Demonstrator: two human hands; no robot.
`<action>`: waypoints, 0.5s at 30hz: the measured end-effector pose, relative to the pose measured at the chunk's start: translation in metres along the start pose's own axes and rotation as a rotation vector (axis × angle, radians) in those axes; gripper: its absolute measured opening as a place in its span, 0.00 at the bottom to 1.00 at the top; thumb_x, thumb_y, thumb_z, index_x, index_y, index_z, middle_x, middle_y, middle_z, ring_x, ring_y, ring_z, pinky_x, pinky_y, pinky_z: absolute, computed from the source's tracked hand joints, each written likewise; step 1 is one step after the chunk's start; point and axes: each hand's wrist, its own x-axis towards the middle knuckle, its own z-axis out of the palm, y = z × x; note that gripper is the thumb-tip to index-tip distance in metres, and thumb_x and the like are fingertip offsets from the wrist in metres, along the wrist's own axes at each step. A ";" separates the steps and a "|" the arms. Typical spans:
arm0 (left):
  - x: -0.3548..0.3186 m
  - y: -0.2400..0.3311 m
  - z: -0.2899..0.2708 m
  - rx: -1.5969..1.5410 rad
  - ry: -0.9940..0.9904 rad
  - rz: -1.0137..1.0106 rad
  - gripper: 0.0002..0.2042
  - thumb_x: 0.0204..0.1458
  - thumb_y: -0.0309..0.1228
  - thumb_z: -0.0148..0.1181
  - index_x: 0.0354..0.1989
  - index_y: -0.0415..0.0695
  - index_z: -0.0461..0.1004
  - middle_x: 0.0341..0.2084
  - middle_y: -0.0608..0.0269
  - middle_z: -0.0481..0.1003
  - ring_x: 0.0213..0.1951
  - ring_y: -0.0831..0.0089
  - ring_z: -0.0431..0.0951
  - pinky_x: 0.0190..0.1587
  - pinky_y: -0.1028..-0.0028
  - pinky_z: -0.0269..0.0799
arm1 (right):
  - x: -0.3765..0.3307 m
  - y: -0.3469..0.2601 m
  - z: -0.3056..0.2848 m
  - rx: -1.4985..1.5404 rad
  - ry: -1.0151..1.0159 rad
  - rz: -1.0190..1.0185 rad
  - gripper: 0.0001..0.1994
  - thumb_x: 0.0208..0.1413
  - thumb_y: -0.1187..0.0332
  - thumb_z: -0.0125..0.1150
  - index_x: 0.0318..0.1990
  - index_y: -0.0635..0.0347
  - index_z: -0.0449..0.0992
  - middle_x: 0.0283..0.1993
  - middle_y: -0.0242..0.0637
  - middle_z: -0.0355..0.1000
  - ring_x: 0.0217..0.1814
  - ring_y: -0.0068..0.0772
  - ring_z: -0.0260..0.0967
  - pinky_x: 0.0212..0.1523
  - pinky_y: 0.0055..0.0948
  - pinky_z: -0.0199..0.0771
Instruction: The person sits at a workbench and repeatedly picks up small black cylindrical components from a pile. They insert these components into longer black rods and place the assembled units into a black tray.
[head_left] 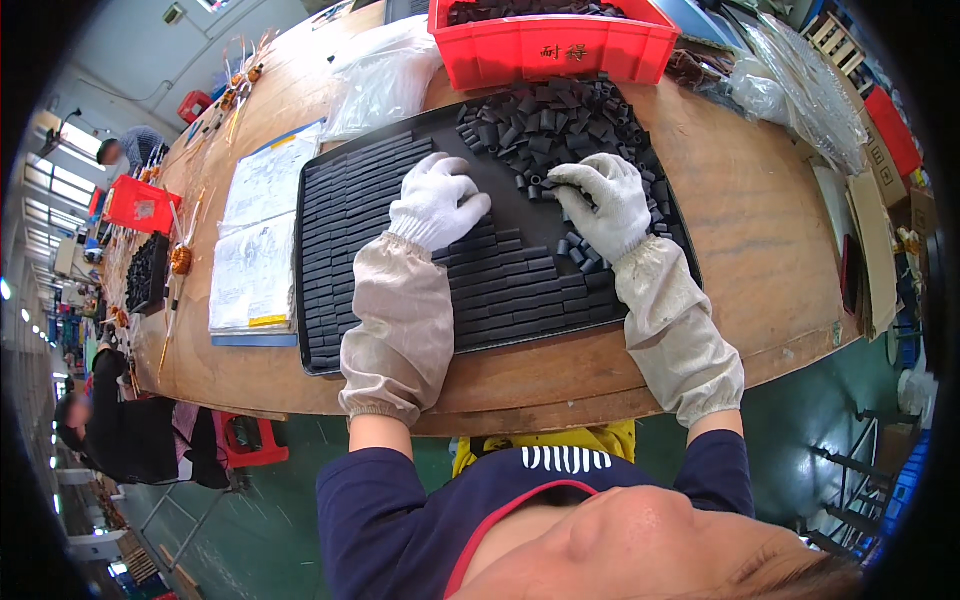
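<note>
A black tray lies on the table before me. Its left and front parts hold neat, tight rows of short black tubes. Loose black tubes are heaped at its far right, more scattered down the right side. White knit gloves and pale sleeve covers are on both hands. My left hand rests over the rows near their inner edge, fingers bent, thumb apart, nothing seen in it. Beside the loose heap my right hand is curled, thumb and forefinger drawn together at a short black tube; its other fingertips are partly hidden.
Behind the tray stands a red bin with more black pieces. Papers on a blue clipboard lie left, clear plastic bags beyond. Copper-coloured coils and a red box line the far left, where other people sit. Cardboard stands right.
</note>
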 end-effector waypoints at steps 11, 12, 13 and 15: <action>0.001 0.019 -0.002 -0.060 0.070 0.011 0.17 0.55 0.37 0.69 0.52 0.48 0.83 0.57 0.51 0.77 0.62 0.55 0.73 0.65 0.61 0.68 | 0.001 -0.003 0.000 0.092 -0.114 -0.017 0.10 0.47 0.70 0.73 0.39 0.44 0.85 0.36 0.31 0.77 0.42 0.42 0.76 0.46 0.40 0.74; 0.002 0.029 -0.007 -0.346 -0.012 -0.054 0.18 0.57 0.36 0.68 0.55 0.46 0.81 0.57 0.53 0.77 0.61 0.60 0.75 0.64 0.63 0.70 | -0.001 -0.001 0.000 0.115 -0.132 -0.024 0.11 0.47 0.70 0.73 0.39 0.44 0.85 0.36 0.31 0.77 0.42 0.42 0.76 0.46 0.40 0.74; 0.001 0.042 -0.011 -0.634 -0.095 -0.120 0.20 0.59 0.35 0.67 0.58 0.45 0.79 0.56 0.54 0.78 0.59 0.64 0.76 0.62 0.66 0.71 | -0.002 -0.001 0.001 0.139 -0.152 -0.031 0.11 0.47 0.71 0.73 0.39 0.45 0.85 0.36 0.32 0.77 0.42 0.43 0.76 0.46 0.40 0.74; -0.001 0.062 -0.018 -0.911 -0.217 -0.148 0.24 0.64 0.35 0.63 0.66 0.40 0.71 0.56 0.59 0.78 0.56 0.73 0.77 0.60 0.72 0.73 | -0.002 -0.002 0.001 0.183 -0.162 -0.027 0.11 0.47 0.71 0.73 0.39 0.46 0.85 0.36 0.33 0.78 0.42 0.43 0.76 0.45 0.41 0.74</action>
